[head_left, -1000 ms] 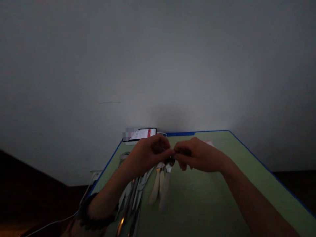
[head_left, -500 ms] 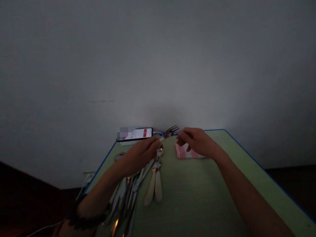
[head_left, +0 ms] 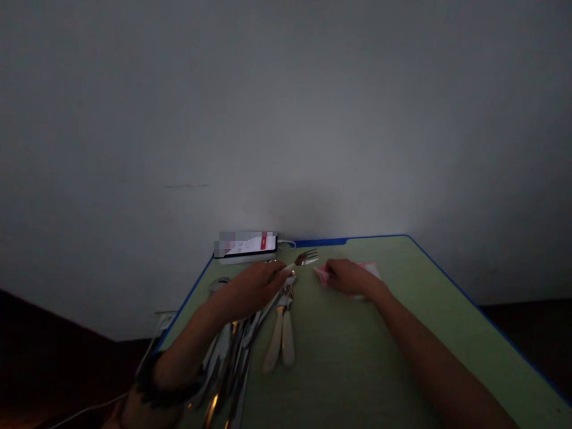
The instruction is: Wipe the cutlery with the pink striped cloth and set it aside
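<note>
My left hand (head_left: 261,285) is closed around the pale handle of a fork (head_left: 306,257), whose metal tines point right. At the right, my right hand (head_left: 346,276) has its fingers closed on the left end of a pink and white cloth (head_left: 370,269), which lies on the table. Below my left hand rest two pieces of cutlery with cream handles (head_left: 280,342), their metal ends pointing away from me. More cutlery (head_left: 227,366) lies in a heap under and beside my left forearm, partly hidden by it.
A phone (head_left: 250,244) with a lit screen lies at the back left of the green table (head_left: 357,357), raised on a white block, with a white cable (head_left: 286,243) at its right end. The table has a blue edge and stands against a grey wall (head_left: 286,119).
My right hand has come down and closed on the cloth's left end. My left hand has lowered the fork, and the tines now sit lower, nearer the tabletop.
</note>
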### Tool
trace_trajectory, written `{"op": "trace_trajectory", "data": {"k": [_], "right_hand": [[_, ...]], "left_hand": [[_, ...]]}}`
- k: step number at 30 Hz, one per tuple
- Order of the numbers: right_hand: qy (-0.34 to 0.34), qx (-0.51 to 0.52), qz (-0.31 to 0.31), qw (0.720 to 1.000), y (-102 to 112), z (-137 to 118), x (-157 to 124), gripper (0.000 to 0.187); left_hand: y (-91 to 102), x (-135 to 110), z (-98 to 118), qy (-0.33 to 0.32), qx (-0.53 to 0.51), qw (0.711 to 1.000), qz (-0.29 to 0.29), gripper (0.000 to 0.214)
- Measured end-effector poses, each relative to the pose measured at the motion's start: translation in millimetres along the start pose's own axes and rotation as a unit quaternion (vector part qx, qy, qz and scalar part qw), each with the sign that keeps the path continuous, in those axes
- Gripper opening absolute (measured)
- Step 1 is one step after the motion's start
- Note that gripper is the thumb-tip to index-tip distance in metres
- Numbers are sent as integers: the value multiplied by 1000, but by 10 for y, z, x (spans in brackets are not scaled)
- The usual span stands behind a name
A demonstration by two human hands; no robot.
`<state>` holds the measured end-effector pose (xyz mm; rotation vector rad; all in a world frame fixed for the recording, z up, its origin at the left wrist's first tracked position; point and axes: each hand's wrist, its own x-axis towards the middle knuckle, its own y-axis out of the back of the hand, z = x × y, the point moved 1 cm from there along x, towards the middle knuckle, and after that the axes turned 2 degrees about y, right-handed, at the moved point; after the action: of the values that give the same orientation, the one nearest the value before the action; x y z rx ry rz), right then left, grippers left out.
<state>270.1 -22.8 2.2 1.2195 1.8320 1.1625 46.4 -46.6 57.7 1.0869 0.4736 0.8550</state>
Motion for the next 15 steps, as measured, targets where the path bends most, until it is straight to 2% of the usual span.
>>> {"op": "trace_trajectory", "data": {"k": [2,3,4,6,8,10,11,13,14,15], "right_hand": [[10,37,35,999,213,37,-38,20],[23,115,90,989,335,52,-66,20],[44,195,133,971,452,59,-100,20],[85,341,188,917,650,45,-182,19],[102,453,211,860,796,-8,-273,21],[113,495,264,820,908,-87,-367,21],[122,490,301,809,956,-130,-413,21],[142,453,345,810,1032,-212,-490,19],[165,431,345,817,1062,-249,-520,18],[184,405,316,838,1083,-281,-542,18]], "left_hand": [[22,2,19,8,-9,1000,-2,37],[41,11,35,13,-16,1000,-3,37],[65,26,57,16,-24,1000,-2,37],[130,70,113,27,-37,999,0,38],[205,121,181,43,-44,998,4,38],[269,159,254,60,-53,997,12,39],[293,170,289,65,-60,996,18,39],[322,178,352,66,-85,994,31,38],[331,178,379,58,-100,993,35,37],[337,175,401,48,-112,992,31,37]]}}
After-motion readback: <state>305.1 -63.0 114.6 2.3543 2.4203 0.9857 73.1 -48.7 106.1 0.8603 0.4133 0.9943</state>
